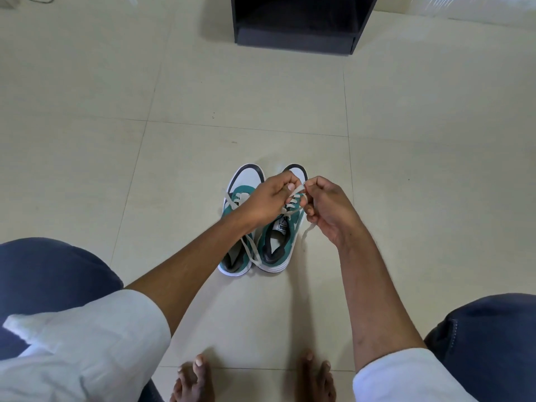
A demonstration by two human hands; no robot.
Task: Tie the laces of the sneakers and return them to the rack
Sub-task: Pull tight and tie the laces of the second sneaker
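Two green and white sneakers stand side by side on the tiled floor, toes pointing away from me. My left hand [271, 198] pinches the white lace [295, 192] above the right sneaker [282, 242]. My right hand [330, 210] grips the same lace, whose free end [307, 232] dangles below the palm. The left sneaker [236, 253] has loose laces trailing over its side and is partly covered by my left wrist. A black rack [298, 39] stands at the far top of the view, its low shelf open towards me.
Cream floor tiles [261, 97] stretch between the sneakers and the rack. My bare feet [255, 378] rest at the bottom edge, and my knees in dark blue trousers flank both sides. A cable lies at the top left corner.
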